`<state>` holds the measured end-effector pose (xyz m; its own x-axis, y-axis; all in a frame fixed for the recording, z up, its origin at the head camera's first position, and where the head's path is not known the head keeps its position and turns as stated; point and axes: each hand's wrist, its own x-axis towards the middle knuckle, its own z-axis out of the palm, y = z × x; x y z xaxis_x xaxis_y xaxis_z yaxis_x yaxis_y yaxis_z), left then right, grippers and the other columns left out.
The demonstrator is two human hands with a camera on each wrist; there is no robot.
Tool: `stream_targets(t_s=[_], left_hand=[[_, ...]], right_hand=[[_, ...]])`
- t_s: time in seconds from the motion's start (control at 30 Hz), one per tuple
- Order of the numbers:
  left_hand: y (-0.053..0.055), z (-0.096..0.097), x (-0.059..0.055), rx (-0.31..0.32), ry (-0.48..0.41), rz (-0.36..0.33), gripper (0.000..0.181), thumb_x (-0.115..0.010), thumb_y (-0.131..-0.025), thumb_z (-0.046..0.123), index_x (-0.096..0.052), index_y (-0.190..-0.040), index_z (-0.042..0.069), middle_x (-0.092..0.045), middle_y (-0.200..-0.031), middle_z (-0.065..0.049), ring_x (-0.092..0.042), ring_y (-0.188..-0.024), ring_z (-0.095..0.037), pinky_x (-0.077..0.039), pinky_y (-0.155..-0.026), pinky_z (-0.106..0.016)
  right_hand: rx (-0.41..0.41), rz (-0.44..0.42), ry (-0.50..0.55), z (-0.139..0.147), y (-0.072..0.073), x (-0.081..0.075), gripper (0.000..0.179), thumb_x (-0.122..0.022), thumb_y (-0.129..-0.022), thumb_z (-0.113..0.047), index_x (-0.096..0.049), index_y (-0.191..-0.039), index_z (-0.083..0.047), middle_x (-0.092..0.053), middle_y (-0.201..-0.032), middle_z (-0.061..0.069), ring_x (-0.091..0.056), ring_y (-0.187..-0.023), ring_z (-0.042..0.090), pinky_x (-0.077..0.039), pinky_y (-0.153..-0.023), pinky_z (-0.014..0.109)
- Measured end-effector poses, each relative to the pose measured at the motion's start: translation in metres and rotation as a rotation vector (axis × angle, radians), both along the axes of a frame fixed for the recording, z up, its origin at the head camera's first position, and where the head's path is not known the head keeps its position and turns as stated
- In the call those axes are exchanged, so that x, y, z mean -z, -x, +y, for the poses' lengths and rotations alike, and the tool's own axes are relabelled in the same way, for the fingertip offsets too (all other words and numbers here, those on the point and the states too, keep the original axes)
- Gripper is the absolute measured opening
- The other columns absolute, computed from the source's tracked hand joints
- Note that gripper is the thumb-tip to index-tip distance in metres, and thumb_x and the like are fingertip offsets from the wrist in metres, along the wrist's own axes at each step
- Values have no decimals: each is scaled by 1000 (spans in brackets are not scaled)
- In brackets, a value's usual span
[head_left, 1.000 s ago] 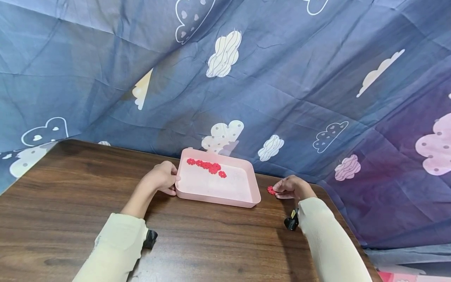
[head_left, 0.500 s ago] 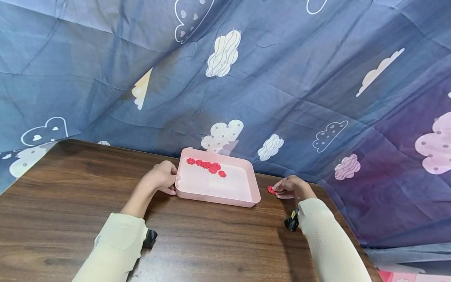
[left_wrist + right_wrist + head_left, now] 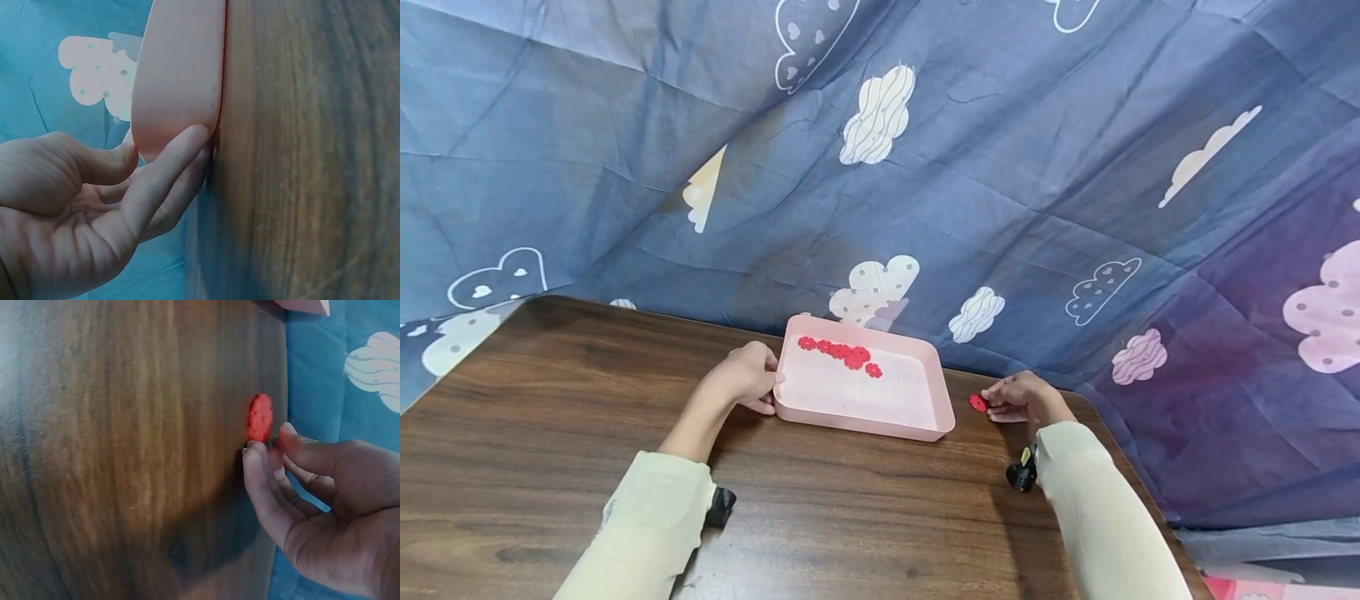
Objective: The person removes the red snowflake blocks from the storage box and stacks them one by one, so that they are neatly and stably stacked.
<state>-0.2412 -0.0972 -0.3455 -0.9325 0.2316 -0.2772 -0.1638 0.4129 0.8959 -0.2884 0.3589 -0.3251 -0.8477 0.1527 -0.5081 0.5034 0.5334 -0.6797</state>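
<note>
A shallow pink tray [image 3: 865,427] stands on the table, tilted slightly in the head view, with several red flower-shaped discs [image 3: 853,357] lying inside it. My left hand [image 3: 747,377] holds the tray's left end. In the left wrist view the thumb is at the rim and the fingers [image 3: 181,156] lie against the outer wall near the table. To the right of the tray, my right hand [image 3: 1021,396] pinches another red flower-shaped disc [image 3: 260,417] by its edge. Its thumb and fingertips [image 3: 251,453] are at the disc's near end, close to the table surface.
The brown wooden table [image 3: 850,517] reaches back to a blue cloud-patterned curtain [image 3: 760,208], which hangs just behind the tray and along the right side. Something pink and white [image 3: 1255,590] shows at the lower right, beyond the table edge.
</note>
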Motion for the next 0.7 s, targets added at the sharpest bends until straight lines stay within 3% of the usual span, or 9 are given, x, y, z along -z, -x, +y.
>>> stream_targets(t_s=[0.2,0.4,0.57,0.7], left_hand=[[1,0,0,4,17,6,27,-53,-107,-6,-52,-132,-17,-59,-95,-22,-66,-72,-20,-72,-67,-30],[2,-2,1,-3,9,-1,27,-53,-108,-6,-51,-132,-17,-58,-93,-22,-65,-72,-20,-72,-67,-30],[3,-2,2,-5,4,-5,27,-53,-108,-6,-52,-132,-17,-58,-94,-21,-65,-71,-19,-72,-67,-30],[3,0,4,0,0,-4,26,-53,-108,-6,-53,-131,-17,-58,-94,-20,-65,-70,-19,-72,-68,-30]], right_hand=[[-27,17,-47,-7,6,-13,20,-59,-108,-2,-68,-120,11,-71,-82,3,-72,-75,13,-72,-80,32],[-92,23,-54,-25,14,-24,30,-56,-108,0,-61,-133,16,-75,-89,7,-74,-80,14,-72,-87,36],[-134,26,-67,-41,18,-32,30,-58,-107,0,-61,-133,15,-78,-94,9,-75,-82,14,-71,-92,38],[-151,44,-73,-55,23,-39,23,-63,-105,2,-66,-125,13,-78,-91,7,-75,-80,14,-72,-89,36]])
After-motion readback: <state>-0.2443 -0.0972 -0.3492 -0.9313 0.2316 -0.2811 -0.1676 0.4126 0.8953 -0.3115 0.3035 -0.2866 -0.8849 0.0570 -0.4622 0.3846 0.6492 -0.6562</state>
